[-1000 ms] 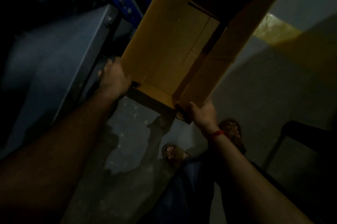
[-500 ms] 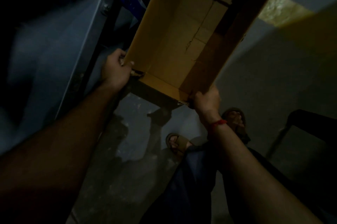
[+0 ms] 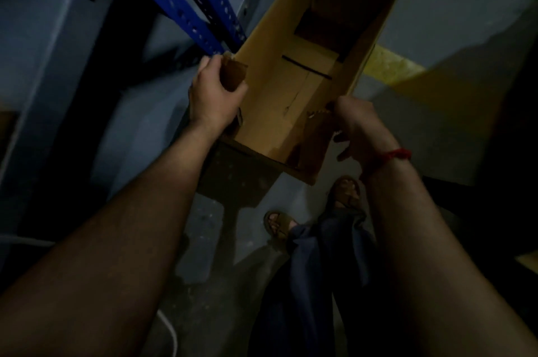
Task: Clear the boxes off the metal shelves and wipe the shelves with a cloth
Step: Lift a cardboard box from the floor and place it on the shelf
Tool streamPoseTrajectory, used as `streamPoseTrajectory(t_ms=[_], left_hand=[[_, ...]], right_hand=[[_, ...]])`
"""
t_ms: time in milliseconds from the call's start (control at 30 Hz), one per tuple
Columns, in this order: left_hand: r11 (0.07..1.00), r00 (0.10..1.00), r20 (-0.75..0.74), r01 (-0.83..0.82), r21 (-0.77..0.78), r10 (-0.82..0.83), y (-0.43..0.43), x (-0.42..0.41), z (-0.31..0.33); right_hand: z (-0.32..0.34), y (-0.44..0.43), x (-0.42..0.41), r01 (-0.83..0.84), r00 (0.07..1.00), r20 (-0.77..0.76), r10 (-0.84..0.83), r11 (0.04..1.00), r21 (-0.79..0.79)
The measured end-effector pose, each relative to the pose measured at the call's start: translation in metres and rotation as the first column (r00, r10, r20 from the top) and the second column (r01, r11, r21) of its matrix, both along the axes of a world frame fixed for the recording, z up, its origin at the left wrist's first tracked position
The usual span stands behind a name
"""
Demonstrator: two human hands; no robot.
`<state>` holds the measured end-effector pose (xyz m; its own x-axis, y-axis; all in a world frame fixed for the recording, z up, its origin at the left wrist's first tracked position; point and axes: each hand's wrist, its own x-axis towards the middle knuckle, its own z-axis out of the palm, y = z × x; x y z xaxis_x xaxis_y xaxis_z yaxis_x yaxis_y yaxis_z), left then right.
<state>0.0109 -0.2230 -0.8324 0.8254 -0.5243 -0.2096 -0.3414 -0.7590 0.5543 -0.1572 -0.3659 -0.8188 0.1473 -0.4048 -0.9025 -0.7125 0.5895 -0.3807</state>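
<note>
box [image 3: 279, 100] between left hand [image 3: 214, 100] and right hand [image 3: 359, 129], grip seemingly on flaps [image 3: 233, 76]

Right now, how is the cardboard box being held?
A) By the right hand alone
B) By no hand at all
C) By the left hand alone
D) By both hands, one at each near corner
D: the left hand grips a flap at one near corner of the cardboard box, and the right hand grips the flap at the other.

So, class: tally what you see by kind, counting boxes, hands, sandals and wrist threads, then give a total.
Cardboard box: 1
Hands: 2, left hand, right hand
Sandals: 2
Red wrist thread: 1
Total: 6
</note>
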Motion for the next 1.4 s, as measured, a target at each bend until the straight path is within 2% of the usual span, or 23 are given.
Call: streamPoseTrajectory(t_ms=[67,167,233,300,367,533,633,733,1000,1167,1400], left_hand=[[1.0,1.0,-0.025,0.015,0.007,-0.015,-0.004,-0.008,0.021],[1.0,0.999,-0.033,-0.021,0.009,0.022,-0.005,-0.02,0.043],[0.998,0.997,-0.05,-0.05,0.028,0.051,-0.004,-0.026,0.053],[0.998,0.997,-0.05,-0.057,0.037,0.059,0.0,-0.033,0.061],[0.998,0.999,-0.029,-0.044,0.037,0.045,0.0,-0.041,0.071],[0.999,0.999,0.052,-0.016,0.049,0.013,-0.006,-0.054,0.117],[0.999,0.999,0.043,0.005,0.037,-0.007,-0.003,-0.054,0.155],[1.0,0.999,0.04,-0.004,0.021,0.003,0.005,-0.062,0.2],[0.977,0.967,0.203,-0.116,-0.177,0.152,0.042,-0.134,0.348],[0.929,0.931,0.248,-0.182,-0.322,0.268,0.075,-0.186,0.447],[0.891,0.912,0.274,-0.172,-0.419,0.305,0.126,-0.247,0.548]], right_hand=[[0.024,0.011,-0.002,0.027,0.992,0.126,-0.031,0.999,0.037],[0.028,0.033,-0.012,-0.011,0.992,0.125,0.032,0.986,-0.169],[0.028,0.04,-0.026,-0.067,0.992,0.076,0.096,0.947,-0.313],[0.032,0.04,-0.04,-0.158,0.987,-0.042,0.158,0.854,-0.496],[0.044,0.038,-0.052,-0.23,0.972,-0.169,0.161,0.778,-0.585],[0.102,0.023,-0.063,-0.286,0.952,-0.277,0.129,0.698,-0.656],[0.145,0.018,-0.063,-0.306,0.947,-0.293,0.133,0.65,-0.696],[0.19,0.023,-0.065,-0.3,0.953,-0.256,0.162,0.625,-0.721],[0.332,0.049,-0.119,-0.228,0.956,-0.097,0.276,0.495,-0.838],[0.444,0.069,-0.165,-0.207,0.924,-0.048,0.379,0.392,-0.896],[0.574,0.123,-0.224,-0.162,0.883,-0.007,0.47,0.29,-0.943]])
